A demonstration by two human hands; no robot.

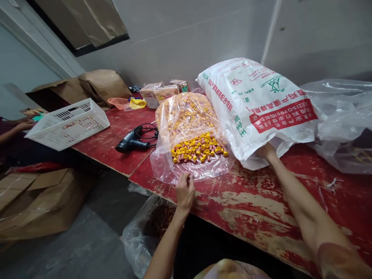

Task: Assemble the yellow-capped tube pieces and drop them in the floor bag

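My left hand [185, 190] is at the near edge of a clear plastic bag [186, 116], fingers pinched on the plastic. The bag holds many small yellow-capped red pieces [199, 149], some spilled toward its mouth. My right hand [265, 151] reaches under the open mouth of a large white woven sack [255, 104] with red and green print; its fingers are hidden inside the sack. Both bags lie on a worn red table [261, 205].
A black heat gun [130, 141] with a cord lies left of the clear bag. A white slotted basket [68, 123] stands at far left, another person's arm [14, 130] beside it. Clear plastic sheeting [343, 116] is at right; cardboard boxes [35, 201] on the floor.
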